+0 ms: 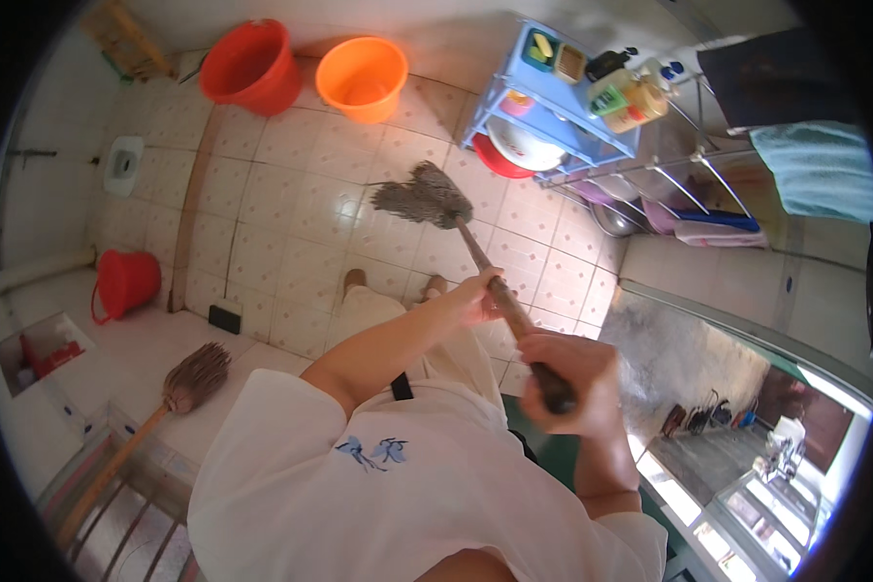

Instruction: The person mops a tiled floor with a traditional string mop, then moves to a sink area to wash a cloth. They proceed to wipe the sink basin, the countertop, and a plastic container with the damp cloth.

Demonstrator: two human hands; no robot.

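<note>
Though perhaps empty, orange bucket [362, 78] beyond mop [427, 194].

Both hands [480, 296] [572, 378] fisted, L arm across, R elbow bent.

Position: head-worn, above the person's chest
Direction: steeply down at tiled floor [291, 209]
Nearness: close over both hands, mop [427, 194] farther off
Lens: fisheye, edges curve at rim

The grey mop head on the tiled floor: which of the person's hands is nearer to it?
The left hand is nearer. It grips the wooden handle lower down, closer to the mop head. The right hand holds the handle's top end, farther away.
</note>
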